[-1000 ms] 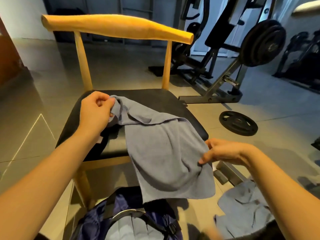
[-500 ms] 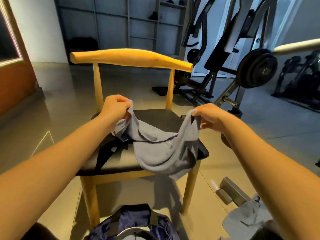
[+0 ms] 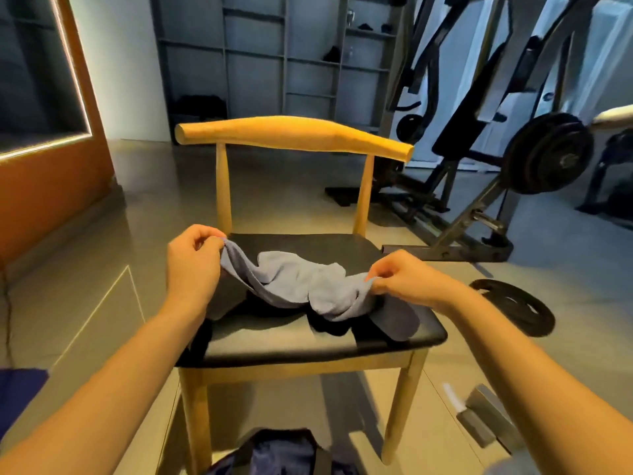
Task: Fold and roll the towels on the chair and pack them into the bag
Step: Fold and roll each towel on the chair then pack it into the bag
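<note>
Now, at the left, my left hand [image 3: 193,260] holds one corner of the grey towel [image 3: 298,286], fingers [image 3: 213,242] clamped on the cloth. The towel sags between my hands over the black seat of the chair [image 3: 301,344]. Its long axis runs left to right, and its bunched middle rests on the seat. My right hand [image 3: 407,281] pinches the opposite corner, slightly nearer me. Pulling outward should flatten it, I judge. The bag [image 3: 281,452] sits on the floor [image 3: 102,303] near me, a weight plate [image 3: 513,311] lies right, and the shelving [image 3: 274,63] stands far behind.
</note>
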